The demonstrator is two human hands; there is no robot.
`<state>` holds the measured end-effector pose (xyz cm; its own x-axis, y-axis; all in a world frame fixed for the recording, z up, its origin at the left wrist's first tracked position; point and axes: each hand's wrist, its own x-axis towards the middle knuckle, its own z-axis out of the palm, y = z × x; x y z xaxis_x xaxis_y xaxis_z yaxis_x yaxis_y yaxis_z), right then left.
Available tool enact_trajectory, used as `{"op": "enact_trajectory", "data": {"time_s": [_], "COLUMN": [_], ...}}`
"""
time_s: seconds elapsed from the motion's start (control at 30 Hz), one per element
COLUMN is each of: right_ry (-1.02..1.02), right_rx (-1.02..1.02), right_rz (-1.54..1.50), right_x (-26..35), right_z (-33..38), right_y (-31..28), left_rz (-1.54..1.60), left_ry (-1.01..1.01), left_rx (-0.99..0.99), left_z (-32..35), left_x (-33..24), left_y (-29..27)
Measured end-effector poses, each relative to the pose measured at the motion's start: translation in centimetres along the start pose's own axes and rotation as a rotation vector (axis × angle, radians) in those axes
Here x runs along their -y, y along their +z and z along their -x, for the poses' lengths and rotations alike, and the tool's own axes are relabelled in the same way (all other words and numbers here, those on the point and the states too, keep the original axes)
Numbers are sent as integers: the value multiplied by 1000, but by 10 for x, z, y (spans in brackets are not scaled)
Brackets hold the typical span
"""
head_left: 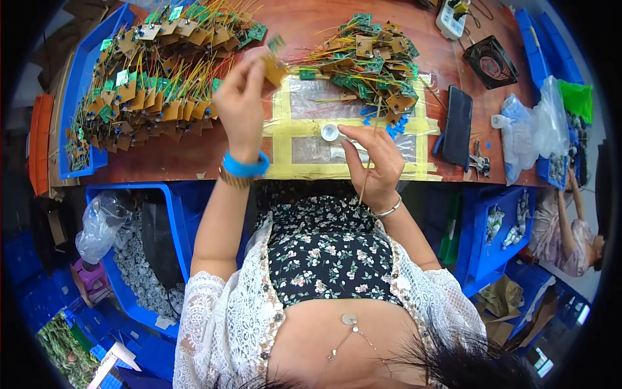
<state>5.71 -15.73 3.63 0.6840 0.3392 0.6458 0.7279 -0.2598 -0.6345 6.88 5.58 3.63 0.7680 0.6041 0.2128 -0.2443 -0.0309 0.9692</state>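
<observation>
Over the left part of the taped work area, my left hand (241,107) pinches a small tan circuit board (275,70), which is blurred by motion. A blue band circles that wrist. My right hand (377,159) is curled with a thin wooden stick (365,185) held through its fingers. The thumb and index fingertip sit beside a small round white cap (329,133); whether they touch it I cannot tell. A heap of green and tan circuit boards with wires (372,58) lies beyond the hands, with small blue parts (396,126) at its near edge.
Many wired boards (162,97) fill a blue tray (68,139) on the left. To the right are a dark pouch (457,126), keys (479,161), a black fan (490,61), a power strip (451,18) and plastic bags (521,139). Another person (570,233) is at far right.
</observation>
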Motion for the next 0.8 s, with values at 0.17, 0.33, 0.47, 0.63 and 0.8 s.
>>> {"op": "enact_trajectory", "data": {"time_s": [0.17,0.33,0.47,0.63,0.8], "right_ry": [2,23,19,21,11], "right_rx": [-14,-8,-20,-21,-23], "right_rz": [18,7,-2,-3,-14], "right_x": [-4,-8,-11,-15,-13], "right_z": [6,10,8,9,8], "right_y": [-2,-7,-12,-14,-13], "left_rz": [177,-56,-171,-182,-690], "left_ry": [35,1,-175,-41,520], "left_rx": [-187,-245,-260,-113,311], "left_z": [-77,-115,-107,-72,-12], "left_x": [30,72,74,63,35], "left_y": [14,8,10,11,44]}}
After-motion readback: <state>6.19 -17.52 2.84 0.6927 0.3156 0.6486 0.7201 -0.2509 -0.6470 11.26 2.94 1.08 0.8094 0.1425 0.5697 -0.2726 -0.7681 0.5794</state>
